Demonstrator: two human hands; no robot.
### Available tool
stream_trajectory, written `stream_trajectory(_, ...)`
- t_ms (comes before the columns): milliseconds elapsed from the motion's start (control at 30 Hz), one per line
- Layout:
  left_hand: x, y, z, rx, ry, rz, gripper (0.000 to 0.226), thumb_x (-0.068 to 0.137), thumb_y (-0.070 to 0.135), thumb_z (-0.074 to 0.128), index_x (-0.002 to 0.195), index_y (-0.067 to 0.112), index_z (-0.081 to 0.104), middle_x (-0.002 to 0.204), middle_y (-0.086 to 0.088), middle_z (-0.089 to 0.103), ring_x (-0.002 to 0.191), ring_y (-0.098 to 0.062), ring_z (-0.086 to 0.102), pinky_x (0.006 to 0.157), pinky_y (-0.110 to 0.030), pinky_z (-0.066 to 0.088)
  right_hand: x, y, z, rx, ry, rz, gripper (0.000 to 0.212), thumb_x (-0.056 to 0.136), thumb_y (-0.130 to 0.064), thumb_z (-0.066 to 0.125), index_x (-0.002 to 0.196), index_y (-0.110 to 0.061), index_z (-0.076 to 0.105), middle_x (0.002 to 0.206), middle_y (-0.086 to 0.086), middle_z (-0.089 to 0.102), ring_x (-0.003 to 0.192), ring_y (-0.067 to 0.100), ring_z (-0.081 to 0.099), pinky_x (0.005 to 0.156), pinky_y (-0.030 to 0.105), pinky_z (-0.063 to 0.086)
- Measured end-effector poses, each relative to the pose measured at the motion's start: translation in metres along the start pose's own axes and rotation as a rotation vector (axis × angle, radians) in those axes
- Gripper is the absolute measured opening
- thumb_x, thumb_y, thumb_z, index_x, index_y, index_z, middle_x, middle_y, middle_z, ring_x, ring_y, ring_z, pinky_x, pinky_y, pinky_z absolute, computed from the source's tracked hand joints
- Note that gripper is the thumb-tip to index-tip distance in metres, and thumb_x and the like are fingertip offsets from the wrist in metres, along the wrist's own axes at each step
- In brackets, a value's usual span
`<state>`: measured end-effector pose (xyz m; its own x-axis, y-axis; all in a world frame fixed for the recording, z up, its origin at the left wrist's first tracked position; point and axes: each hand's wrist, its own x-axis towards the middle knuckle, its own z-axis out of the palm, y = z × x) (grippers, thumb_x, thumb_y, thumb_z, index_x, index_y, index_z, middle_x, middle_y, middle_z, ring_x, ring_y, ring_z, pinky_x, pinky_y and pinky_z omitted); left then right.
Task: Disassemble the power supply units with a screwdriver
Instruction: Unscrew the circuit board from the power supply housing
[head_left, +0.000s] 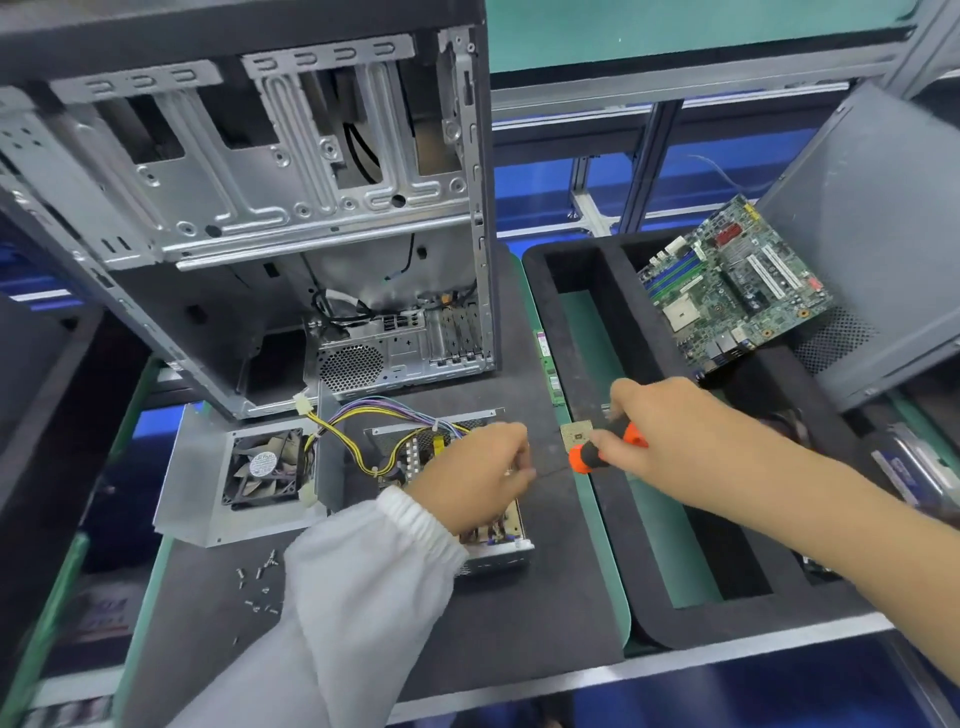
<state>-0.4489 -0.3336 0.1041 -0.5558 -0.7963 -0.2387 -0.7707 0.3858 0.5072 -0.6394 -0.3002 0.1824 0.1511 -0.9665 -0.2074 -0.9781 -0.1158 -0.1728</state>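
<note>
An opened power supply unit (498, 551) lies on the dark mat, its circuit board and coloured wire bundle (374, 421) exposed. Its metal cover (202, 483) with a black fan (266, 468) lies flipped open to the left. My left hand (472, 475) hovers over the board, fingers curled and pinching the tip of the screwdriver shaft near the unit's right edge. My right hand (675, 431) grips the orange and black screwdriver (608, 441), which points left towards my left hand.
An empty computer case (291, 208) stands behind the unit. Several loose screws (257, 582) lie on the mat at the front left. A black foam tray (691, 618) on the right holds a motherboard (737, 286). A RAM stick (549, 364) and a small chip (576, 432) lie near the tray.
</note>
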Motion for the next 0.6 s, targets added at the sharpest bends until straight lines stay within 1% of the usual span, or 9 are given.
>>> stream_trajectory(67, -0.022, -0.020, -0.016, -0.430, 0.106, -0.119, 0.014, 0.098, 0.019, 0.053, 0.086, 0.016, 0.048, 0.068, 0.004, 0.049, 0.055, -0.008, 0.044, 0.052, -0.021, 0.035, -0.009, 0.002, 0.015, 0.142, 0.048, 0.100, 0.033, 0.093, -0.043, 0.050, 0.094, -0.010, 0.045, 0.069, 0.002, 0.050, 0.071, 0.028, 0.056, 0.060, 0.036, 0.042)
stream_trajectory(100, -0.033, -0.030, -0.021, -0.619, 0.135, -0.184, 0.014, 0.099, 0.014, 0.050, 0.085, 0.013, 0.047, 0.065, 0.002, 0.046, 0.051, -0.010, 0.038, 0.049, -0.020, 0.032, -0.012, 0.001, 0.023, 0.199, 0.063, 0.131, 0.031, 0.093, -0.040, 0.051, 0.094, -0.011, 0.044, 0.068, 0.000, 0.050, 0.069, 0.025, 0.055, 0.060, 0.036, 0.042)
stream_trajectory(200, -0.058, -0.056, -0.027, -1.103, 0.215, -0.297, 0.019, 0.098, -0.004, 0.042, 0.084, 0.008, 0.043, 0.063, -0.004, 0.045, 0.049, -0.011, 0.033, 0.043, -0.019, 0.028, -0.019, -0.004, 0.044, 0.324, 0.088, 0.161, 0.022, 0.095, -0.031, 0.054, 0.093, -0.013, 0.041, 0.067, -0.003, 0.048, 0.061, 0.011, 0.049, 0.050, 0.021, 0.034)
stream_trajectory(300, -0.079, -0.083, -0.031, -1.393, 0.353, -0.347, 0.026, 0.095, -0.012, 0.033, 0.082, 0.006, 0.045, 0.061, -0.006, 0.046, 0.046, -0.009, 0.033, 0.038, -0.016, 0.026, -0.021, -0.006, 0.062, 0.442, 0.130, 0.193, 0.010, 0.096, -0.021, 0.053, 0.102, -0.014, 0.049, 0.089, 0.002, 0.057, 0.077, 0.018, 0.056, 0.061, 0.024, 0.037)
stream_trajectory(367, -0.101, -0.108, -0.031, -1.382, 0.482, -0.425, 0.028, 0.092, -0.015, 0.030, 0.080, 0.003, 0.049, 0.061, -0.006, 0.043, 0.042, -0.008, 0.033, 0.037, -0.016, 0.025, -0.026, -0.005, 0.068, 0.614, 0.121, 0.288, 0.024, 0.097, -0.016, 0.053, 0.119, -0.009, 0.057, 0.096, 0.006, 0.061, 0.087, 0.022, 0.060, 0.068, 0.021, 0.042)
stream_trajectory(400, -0.113, -0.123, -0.028, -1.306, 0.537, -0.474, 0.030, 0.091, -0.016, 0.031, 0.079, 0.001, 0.052, 0.061, -0.006, 0.043, 0.041, -0.008, 0.035, 0.037, -0.016, 0.027, -0.031, -0.005, 0.068, 0.787, 0.096, 0.341, 0.026, 0.096, -0.012, 0.053, 0.120, -0.007, 0.060, 0.089, 0.005, 0.064, 0.081, 0.022, 0.062, 0.063, 0.016, 0.046)
stream_trajectory(467, -0.138, -0.151, -0.016, -1.111, 0.581, -0.558, 0.032, 0.089, -0.019, 0.034, 0.078, 0.001, 0.058, 0.062, -0.007, 0.047, 0.046, -0.010, 0.042, 0.041, -0.020, 0.033, -0.040, -0.008, 0.069, 1.212, -0.005, 0.414, 0.023, 0.094, -0.006, 0.055, 0.114, -0.003, 0.065, 0.076, 0.006, 0.067, 0.071, 0.020, 0.062, 0.056, 0.014, 0.051)
stream_trajectory(500, -0.147, -0.162, -0.007, -1.035, 0.584, -0.580, 0.033, 0.088, -0.019, 0.036, 0.079, 0.002, 0.060, 0.066, -0.008, 0.051, 0.051, -0.013, 0.045, 0.045, -0.022, 0.036, -0.042, -0.012, 0.070, 1.407, -0.071, 0.442, 0.022, 0.092, -0.003, 0.054, 0.112, -0.001, 0.064, 0.079, 0.010, 0.069, 0.070, 0.021, 0.064, 0.057, 0.017, 0.054)
stream_trajectory(600, -0.160, -0.180, 0.018, -0.991, 0.680, -0.587, 0.035, 0.085, -0.019, 0.039, 0.078, 0.006, 0.062, 0.078, -0.006, 0.058, 0.065, -0.014, 0.052, 0.058, -0.019, 0.044, -0.045, -0.029, 0.077, 1.629, -0.172, 0.459, 0.024, 0.089, 0.006, 0.050, 0.111, 0.005, 0.060, 0.094, 0.022, 0.072, 0.068, 0.020, 0.070, 0.056, 0.023, 0.057)
